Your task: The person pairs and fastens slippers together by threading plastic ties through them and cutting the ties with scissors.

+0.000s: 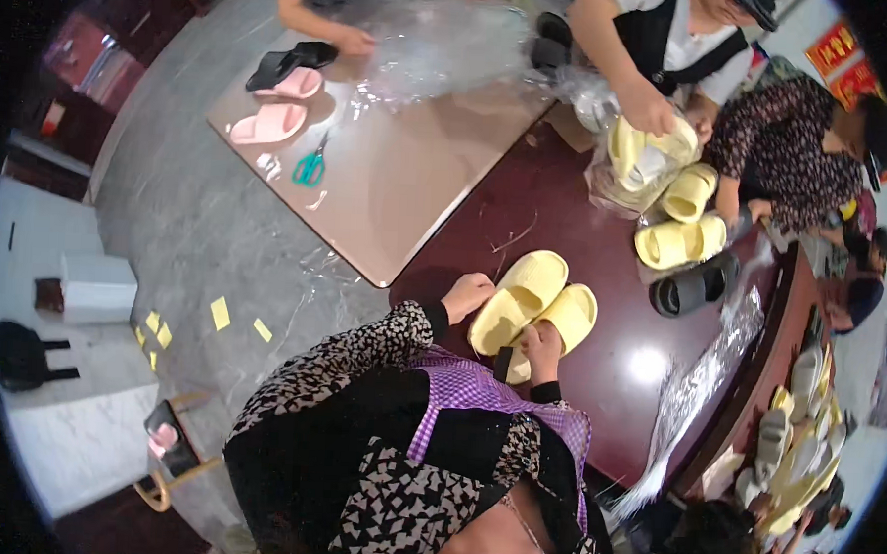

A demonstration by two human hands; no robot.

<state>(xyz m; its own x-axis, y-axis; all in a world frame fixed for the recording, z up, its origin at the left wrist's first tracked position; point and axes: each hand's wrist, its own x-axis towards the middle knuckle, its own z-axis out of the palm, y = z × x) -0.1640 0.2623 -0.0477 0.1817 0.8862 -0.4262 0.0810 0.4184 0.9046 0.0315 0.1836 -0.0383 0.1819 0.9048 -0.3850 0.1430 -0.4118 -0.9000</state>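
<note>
A pair of yellow slippers lies before me at the near edge of the dark red table. My left hand (468, 298), fingers curled, grips the outer side of the left yellow slipper (522, 295). My right hand (541, 351) is closed at the strap of the right yellow slipper (572, 317), thumb on top. Beside the right hand, at the slippers' near end, a small dark strip (504, 364) shows; what it belongs to is hidden.
A long bundle of clear plastic strips (696, 387) lies at right, near black slippers (695, 286) and more yellow slippers (681, 243). A co-worker's hand (649, 113) holds yellow slippers over a plastic bag. Teal scissors (310, 167) and pink slippers (269, 123) are on the lighter tabletop (408, 176).
</note>
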